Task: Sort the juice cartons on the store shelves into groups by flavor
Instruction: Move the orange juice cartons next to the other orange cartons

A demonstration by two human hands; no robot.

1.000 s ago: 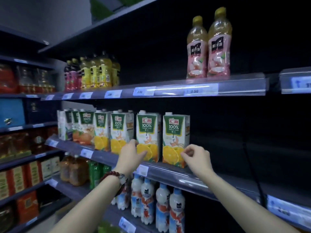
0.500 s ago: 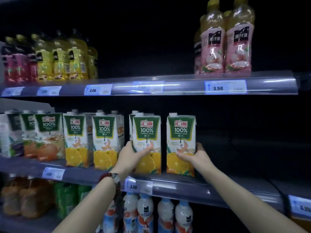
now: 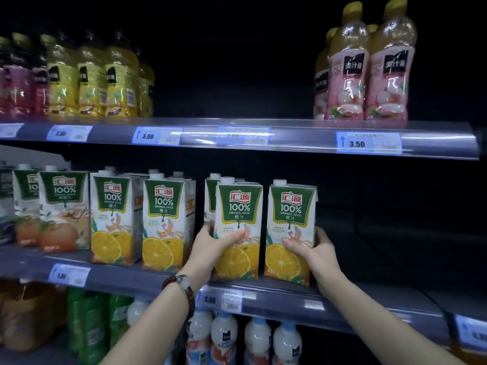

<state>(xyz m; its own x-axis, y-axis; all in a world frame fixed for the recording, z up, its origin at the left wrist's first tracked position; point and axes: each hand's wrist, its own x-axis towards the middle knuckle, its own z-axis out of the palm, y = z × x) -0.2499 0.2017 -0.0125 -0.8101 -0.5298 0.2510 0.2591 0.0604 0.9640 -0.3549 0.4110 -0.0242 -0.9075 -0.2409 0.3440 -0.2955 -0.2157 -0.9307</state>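
Note:
Several green-and-white juice cartons stand in a row on the middle shelf (image 3: 147,279). My left hand (image 3: 214,245) grips an orange juice carton (image 3: 238,206) at its lower left side. My right hand (image 3: 315,248) grips the rightmost orange juice carton (image 3: 291,206), thumb on the front, fingers around the right side. Both cartons stand upright on the shelf, a narrow gap between them. Two more orange cartons (image 3: 113,214) (image 3: 163,222) stand to the left. Further left are peach-coloured cartons (image 3: 63,212) and a dark purple one at the frame edge.
The upper shelf (image 3: 290,138) holds yellow and red bottles (image 3: 92,77) at left and pink bottles (image 3: 369,75) at right. Below are white-capped bottles (image 3: 239,338), green bottles (image 3: 89,322) and brown bottles. The middle shelf right of my right hand is dark and bare.
Both hands went from touching the carton fronts to gripping the two rightmost orange cartons. The view has moved closer and swung left to face the shelf.

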